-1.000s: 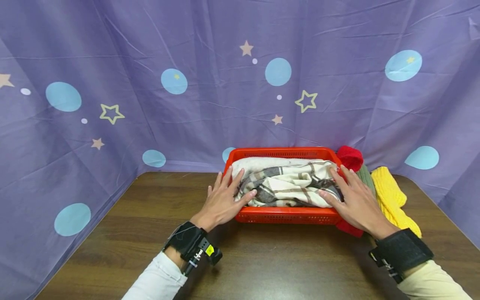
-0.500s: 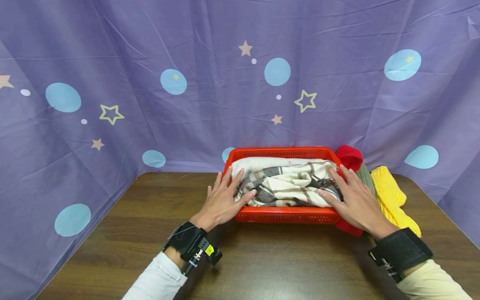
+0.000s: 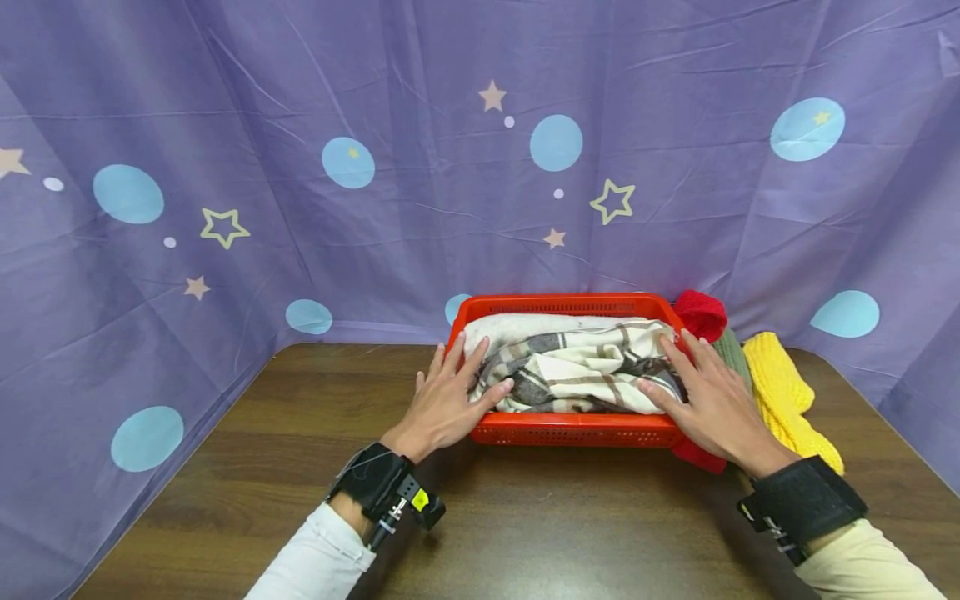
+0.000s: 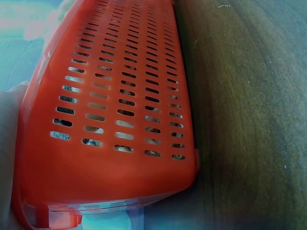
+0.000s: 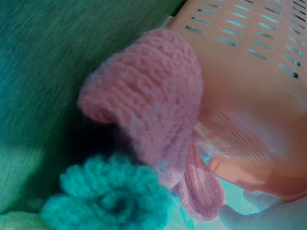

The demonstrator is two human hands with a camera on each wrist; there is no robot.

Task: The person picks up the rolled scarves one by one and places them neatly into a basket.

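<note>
A red plastic basket (image 3: 577,429) with slotted walls stands near the back of the table. Inside it lie a bunched plaid cloth (image 3: 585,371) in white, brown and grey and a fluffy white cloth (image 3: 510,324) behind it. My left hand (image 3: 442,408) rests at the basket's left end, fingers spread over the rim and thumb toward the plaid cloth. At the other end my right hand (image 3: 716,408) lies in the same way, fingers extended. The left wrist view shows the basket's front wall (image 4: 105,177) close up. Fingertips (image 5: 235,218) of the right hand appear low in the right wrist view.
Right of the basket lie knitted pieces: a red one (image 3: 700,315), a green one (image 3: 735,360) and a yellow one (image 3: 780,400). The red knit (image 5: 148,91) touches or overlaps the basket's corner in the right wrist view. A purple curtain (image 3: 420,167) hangs behind the wooden table (image 3: 570,525).
</note>
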